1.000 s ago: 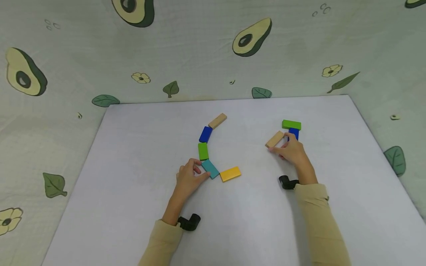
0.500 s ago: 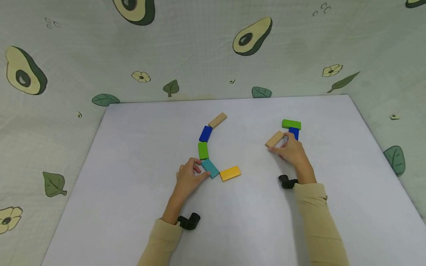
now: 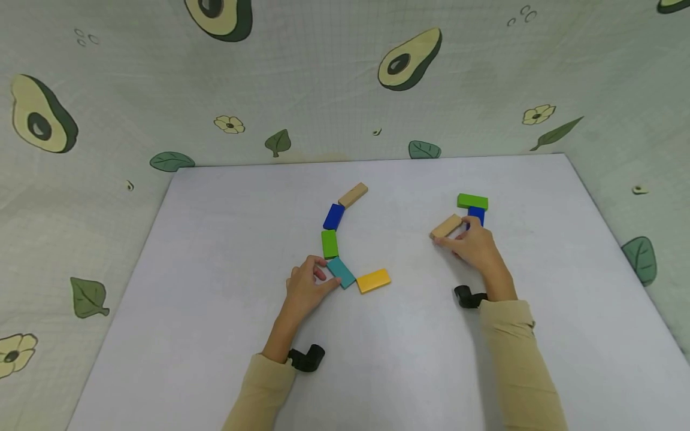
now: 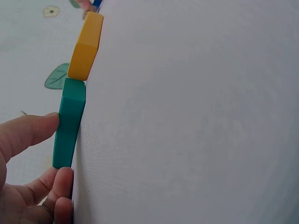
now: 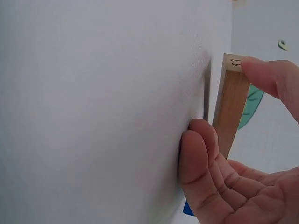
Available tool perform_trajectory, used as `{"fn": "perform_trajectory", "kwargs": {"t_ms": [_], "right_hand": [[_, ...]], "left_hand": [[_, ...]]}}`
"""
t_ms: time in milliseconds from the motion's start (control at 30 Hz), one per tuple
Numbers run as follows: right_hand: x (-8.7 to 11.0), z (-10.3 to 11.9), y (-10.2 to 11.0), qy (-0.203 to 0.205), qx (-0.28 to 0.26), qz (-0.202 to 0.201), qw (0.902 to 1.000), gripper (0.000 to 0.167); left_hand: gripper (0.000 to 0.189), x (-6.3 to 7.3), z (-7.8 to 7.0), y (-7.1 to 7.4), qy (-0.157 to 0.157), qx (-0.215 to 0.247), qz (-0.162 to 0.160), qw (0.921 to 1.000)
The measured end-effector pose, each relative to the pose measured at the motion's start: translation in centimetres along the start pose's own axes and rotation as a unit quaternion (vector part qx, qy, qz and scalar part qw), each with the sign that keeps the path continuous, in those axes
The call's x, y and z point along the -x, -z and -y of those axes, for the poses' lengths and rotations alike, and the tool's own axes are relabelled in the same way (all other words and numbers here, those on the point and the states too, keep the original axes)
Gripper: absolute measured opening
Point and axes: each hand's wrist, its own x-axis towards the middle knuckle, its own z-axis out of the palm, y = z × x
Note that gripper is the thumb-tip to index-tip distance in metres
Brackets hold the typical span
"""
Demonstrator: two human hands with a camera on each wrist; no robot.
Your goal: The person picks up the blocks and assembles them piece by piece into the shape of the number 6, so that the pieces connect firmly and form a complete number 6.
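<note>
My left hand (image 3: 329, 276) pinches a teal block (image 3: 341, 273) lying flat on the white table (image 3: 226, 239). The thumb (image 4: 28, 130) is on one long side and a finger (image 4: 61, 184) on the other. A yellow block (image 3: 374, 281) touches the teal block's (image 4: 69, 122) corner, and a green block (image 3: 329, 243), a blue block (image 3: 333, 216) and a tan block (image 3: 353, 195) curve away behind it. My right hand (image 3: 451, 232) pinches another tan block (image 3: 446, 227), also seen in the right wrist view (image 5: 230, 105), between its fingers (image 5: 268, 77), low over the table.
Just behind my right hand a second blue block (image 3: 476, 214) lies against a second green block (image 3: 472, 202). A cloth printed with avocados (image 3: 408, 60) walls the table at the back and sides. The yellow block (image 4: 85, 45) lies just beyond the teal one in the left wrist view.
</note>
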Motion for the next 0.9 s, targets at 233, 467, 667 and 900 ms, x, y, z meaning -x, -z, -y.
{"fn": "perform_trajectory", "kwargs": {"t_ms": [233, 467, 667, 900], "right_hand": [[0.4, -0.4, -0.4, 0.005, -0.032, 0.010, 0.9994, 0.097], [1.3, 0.2, -1.4, 0.028, -0.097, 0.046, 0.9939, 0.095], [1.6, 0.7, -2.6, 0.041, -0.118, 0.065, 0.9900, 0.093], [1.8, 1.1, -3.2, 0.052, -0.114, 0.063, 0.9901, 0.089]], "left_hand": [[0.042, 0.0, 0.0, 0.0, 0.002, -0.001, 0.000, 1.0000], [0.042, -0.1, -0.1, 0.0, 0.006, 0.001, 0.002, 1.0000], [0.043, -0.1, 0.0, 0.0, 0.010, -0.001, 0.005, 0.9999], [0.043, -0.1, -0.1, 0.1, 0.008, 0.000, 0.005, 1.0000]]}}
